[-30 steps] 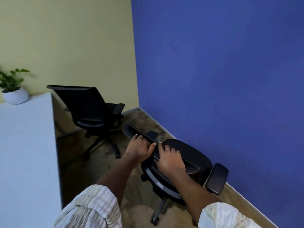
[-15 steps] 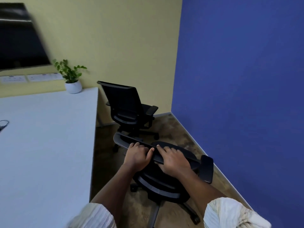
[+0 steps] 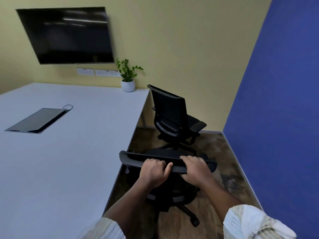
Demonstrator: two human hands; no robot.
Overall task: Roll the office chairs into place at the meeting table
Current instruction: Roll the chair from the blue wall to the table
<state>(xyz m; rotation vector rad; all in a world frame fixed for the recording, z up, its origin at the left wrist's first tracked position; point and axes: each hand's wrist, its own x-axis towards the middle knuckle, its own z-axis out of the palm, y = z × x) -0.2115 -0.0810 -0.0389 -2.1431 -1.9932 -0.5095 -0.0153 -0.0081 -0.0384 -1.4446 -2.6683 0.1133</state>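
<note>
A black office chair (image 3: 133, 158) stands right below me beside the white meeting table (image 3: 69, 161), its back's top edge facing me. My left hand (image 3: 152, 171) and my right hand (image 3: 196, 169) both grip that top edge side by side. The chair's seat is mostly hidden under its back and my arms; one castor (image 3: 195, 222) shows near the floor. A second black office chair (image 3: 170, 116) stands farther off by the table's far right corner, turned away from the table.
The blue wall (image 3: 276, 118) runs close along the right, leaving a narrow strip of brown floor (image 3: 229, 169). A potted plant (image 3: 128, 78) sits on the table's far corner. A dark cable panel (image 3: 37, 120) lies in the tabletop. A black screen (image 3: 67, 35) hangs on the yellow wall.
The view has swung left, bringing the table and screen into sight. The chair I hold has turned and rolled closer to the table's edge, my hands still on its back.
</note>
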